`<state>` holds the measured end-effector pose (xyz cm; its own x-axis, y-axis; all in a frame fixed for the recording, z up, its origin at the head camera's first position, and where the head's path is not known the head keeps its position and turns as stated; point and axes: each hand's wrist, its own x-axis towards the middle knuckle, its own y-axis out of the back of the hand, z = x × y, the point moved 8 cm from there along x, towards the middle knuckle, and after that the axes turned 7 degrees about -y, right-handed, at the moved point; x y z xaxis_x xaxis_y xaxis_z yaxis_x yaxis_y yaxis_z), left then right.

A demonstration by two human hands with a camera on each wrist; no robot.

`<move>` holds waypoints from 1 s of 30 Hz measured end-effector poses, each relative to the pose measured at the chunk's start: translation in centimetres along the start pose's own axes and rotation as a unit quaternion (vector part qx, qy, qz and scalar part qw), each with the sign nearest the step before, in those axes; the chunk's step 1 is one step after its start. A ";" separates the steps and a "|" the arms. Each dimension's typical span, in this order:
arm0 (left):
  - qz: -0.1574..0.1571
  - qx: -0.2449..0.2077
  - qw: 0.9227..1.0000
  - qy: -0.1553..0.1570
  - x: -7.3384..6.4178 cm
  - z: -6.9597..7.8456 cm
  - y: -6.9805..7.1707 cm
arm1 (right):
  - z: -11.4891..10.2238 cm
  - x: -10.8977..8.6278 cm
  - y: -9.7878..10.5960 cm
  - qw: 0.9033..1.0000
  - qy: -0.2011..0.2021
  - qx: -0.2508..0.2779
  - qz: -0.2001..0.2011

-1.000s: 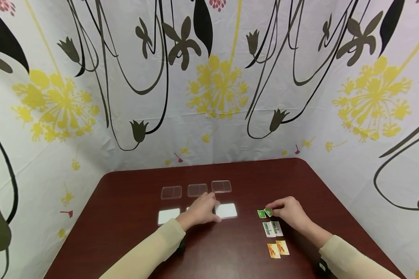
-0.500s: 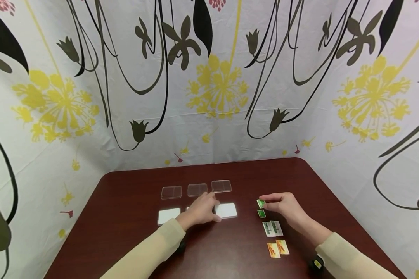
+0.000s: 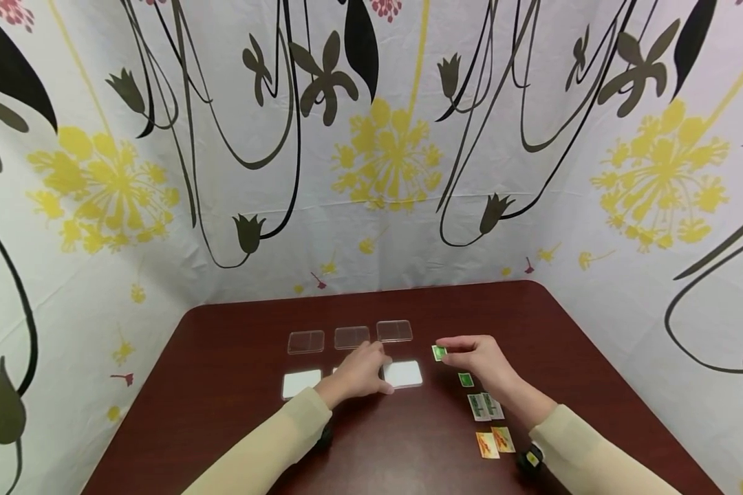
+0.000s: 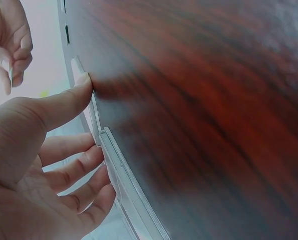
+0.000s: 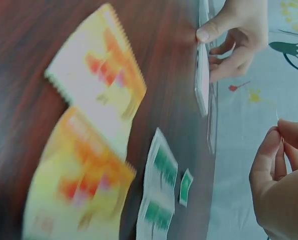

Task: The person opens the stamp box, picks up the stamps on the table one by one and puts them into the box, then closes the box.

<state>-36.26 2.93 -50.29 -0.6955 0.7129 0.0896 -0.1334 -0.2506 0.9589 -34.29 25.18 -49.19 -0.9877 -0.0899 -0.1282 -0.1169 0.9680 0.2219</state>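
My right hand (image 3: 479, 357) pinches a small green stamp (image 3: 438, 353) between thumb and fingertips, just right of the cases. Its thin edge shows at the fingertips in the right wrist view. My left hand (image 3: 360, 372) holds the left end of a shallow clear case with a white inside (image 3: 404, 374). In the left wrist view the thumb (image 4: 82, 82) presses its near edge, with the other fingers curled at the far side. A second green stamp (image 3: 466, 380) lies on the table. Below it lie a pair of green-and-white stamps (image 3: 478, 408) and two orange stamps (image 3: 488, 445).
Another white case (image 3: 301, 382) lies left of my left hand, and one between is mostly hidden under it. Three clear lids (image 3: 306, 342) line up behind on the dark wooden table (image 3: 402, 447). A patterned cloth (image 3: 384, 240) surrounds the table's back and sides.
My right hand has lifted one green stamp off the pair and carried it left and away from me, toward the right-hand case. My left hand has stayed at the case.
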 end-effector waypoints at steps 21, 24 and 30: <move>0.000 -0.009 1.000 -0.010 0.6 -0.1 -0.3 | 0.8 2.7 -6.3 0.997 0.017 -0.072 -0.007; 0.001 -0.010 1.000 -0.010 0.5 -0.1 -0.2 | 0.9 2.9 -6.4 0.996 0.016 -0.089 -0.002; 0.004 -0.012 1.000 -0.010 0.4 -0.2 -0.1 | 0.5 3.1 -6.5 0.991 0.023 -0.130 0.009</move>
<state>-36.67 3.09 -50.36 -0.6830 0.7231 0.1033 -0.1443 -0.2723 0.9513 -36.54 18.76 -51.56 -0.9928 -0.0893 -0.0797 -0.1163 0.8769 0.4664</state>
